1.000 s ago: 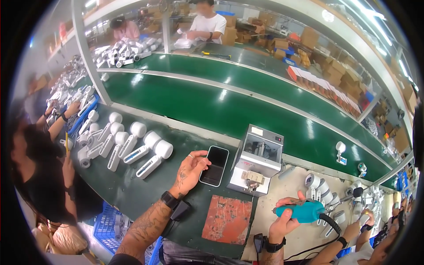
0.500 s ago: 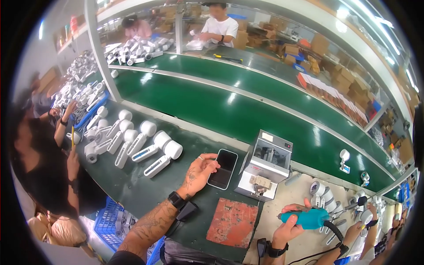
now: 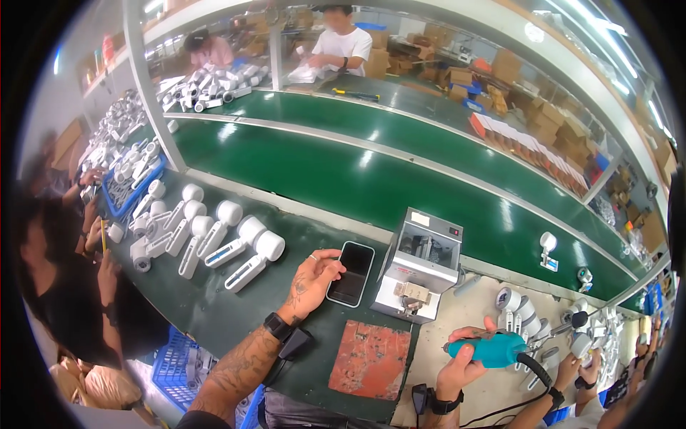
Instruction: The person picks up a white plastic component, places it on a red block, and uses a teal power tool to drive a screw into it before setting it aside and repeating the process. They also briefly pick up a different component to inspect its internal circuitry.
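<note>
My left hand (image 3: 309, 284) rests over the green bench, its fingers partly bent and apart. Its fingertips touch the left edge of a dark-screened smartphone (image 3: 351, 275) with a pale case. At the lower right, my right hand (image 3: 461, 368) is wrapped round a teal electric screwdriver (image 3: 493, 350), held sideways. A thick black cord leaves the tool's right end. Between the hands, farther off, stands a grey bench machine (image 3: 418, 268) with a clear-topped housing and a metal clamp at its front. Nearer me lies a worn red mat (image 3: 370, 360).
Several white handheld fans (image 3: 256, 264) lie in a row at the left, before a blue basket (image 3: 130, 194) of parts. A green conveyor belt (image 3: 300, 168) runs beyond the bench. Co-workers sit left and across; another person's hands (image 3: 569, 372) work close to my right.
The whole view has shifted slightly, so the bench items appear a little further left. My left hand stays at the smartphone, and my right hand still grips the electric screwdriver.
</note>
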Motion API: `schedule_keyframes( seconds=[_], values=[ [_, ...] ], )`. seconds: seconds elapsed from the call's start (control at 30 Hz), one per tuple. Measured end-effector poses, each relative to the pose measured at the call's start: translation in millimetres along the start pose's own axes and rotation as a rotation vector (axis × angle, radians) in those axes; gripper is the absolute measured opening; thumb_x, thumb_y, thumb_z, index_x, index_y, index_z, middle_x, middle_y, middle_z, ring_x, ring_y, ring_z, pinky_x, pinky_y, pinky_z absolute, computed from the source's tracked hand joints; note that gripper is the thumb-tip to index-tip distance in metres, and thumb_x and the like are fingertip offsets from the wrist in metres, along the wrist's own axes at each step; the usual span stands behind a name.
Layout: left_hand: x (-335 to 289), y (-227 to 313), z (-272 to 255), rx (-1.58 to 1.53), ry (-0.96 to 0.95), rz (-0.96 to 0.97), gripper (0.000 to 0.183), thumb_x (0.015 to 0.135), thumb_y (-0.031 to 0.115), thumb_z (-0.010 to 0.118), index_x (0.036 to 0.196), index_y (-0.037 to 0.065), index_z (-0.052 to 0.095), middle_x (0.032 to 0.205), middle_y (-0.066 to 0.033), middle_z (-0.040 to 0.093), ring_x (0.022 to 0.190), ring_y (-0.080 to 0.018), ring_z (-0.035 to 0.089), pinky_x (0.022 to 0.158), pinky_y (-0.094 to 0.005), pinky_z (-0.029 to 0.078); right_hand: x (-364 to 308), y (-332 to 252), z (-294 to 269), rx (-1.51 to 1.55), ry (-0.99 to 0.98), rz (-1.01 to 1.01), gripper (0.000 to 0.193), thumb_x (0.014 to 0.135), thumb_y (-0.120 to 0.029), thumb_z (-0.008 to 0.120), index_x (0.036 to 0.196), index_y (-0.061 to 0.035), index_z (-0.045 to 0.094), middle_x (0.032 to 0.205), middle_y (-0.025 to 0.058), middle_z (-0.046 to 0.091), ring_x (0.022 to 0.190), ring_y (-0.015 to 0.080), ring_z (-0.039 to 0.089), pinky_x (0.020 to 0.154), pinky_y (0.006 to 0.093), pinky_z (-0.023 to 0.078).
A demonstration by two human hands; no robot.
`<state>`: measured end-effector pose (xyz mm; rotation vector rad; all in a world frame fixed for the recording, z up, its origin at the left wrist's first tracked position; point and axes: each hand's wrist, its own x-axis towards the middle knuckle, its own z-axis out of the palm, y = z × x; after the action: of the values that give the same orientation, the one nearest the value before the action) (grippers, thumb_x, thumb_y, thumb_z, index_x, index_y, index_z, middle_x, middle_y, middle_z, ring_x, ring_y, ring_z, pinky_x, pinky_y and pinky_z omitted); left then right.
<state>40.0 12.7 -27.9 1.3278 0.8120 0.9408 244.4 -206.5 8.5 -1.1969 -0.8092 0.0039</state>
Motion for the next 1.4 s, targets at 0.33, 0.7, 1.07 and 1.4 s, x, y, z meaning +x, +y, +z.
schedule_keyframes(
  seconds=[0.33,0.7,1.07,1.4],
  values=[
    [-3,4,1,0.005,0.007,-0.003,0.032,0.099,0.015,0.057,0.126,-0.003,0.054,0.097,-0.0080,0.068,0.086,-0.0126,0.060,0.084,-0.0266,0.050,-2,0,0,0.004,-0.002,0.023,0.074,0.092,-0.042,0.064,0.138,0.0087,0.036,0.085,0.0098,0.062,0.073,0.0151,0.058,0.063,0.0273,0.047],
    [0,4,3,-0.005,0.007,-0.002,0.032,0.099,0.015,0.057,0.126,-0.003,0.054,0.097,-0.0082,0.068,0.086,-0.0119,0.060,0.084,-0.0265,0.050,3,-4,0,0.002,0.006,0.044,0.074,0.091,-0.041,0.065,0.137,0.0097,0.036,0.084,0.0098,0.062,0.074,0.0153,0.058,0.065,0.0282,0.048],
    [-2,0,10,-0.032,-0.006,0.004,0.029,0.100,0.014,0.055,0.125,-0.002,0.055,0.097,-0.0083,0.068,0.085,-0.0115,0.060,0.083,-0.0260,0.050,-3,-7,-8,-0.061,0.001,0.014,0.070,0.093,-0.040,0.063,0.137,0.0088,0.037,0.085,0.0091,0.062,0.075,0.0146,0.058,0.065,0.0270,0.047],
    [-19,28,31,0.183,0.229,0.416,0.020,0.101,0.006,0.049,0.115,-0.001,0.062,0.096,-0.0061,0.064,0.079,-0.0095,0.055,0.074,-0.0229,0.046,12,-12,-18,0.023,-0.200,0.183,0.049,0.091,-0.010,0.064,0.135,0.0033,0.046,0.105,0.0091,0.064,0.085,0.0112,0.058,0.074,0.0266,0.046]
  ],
)
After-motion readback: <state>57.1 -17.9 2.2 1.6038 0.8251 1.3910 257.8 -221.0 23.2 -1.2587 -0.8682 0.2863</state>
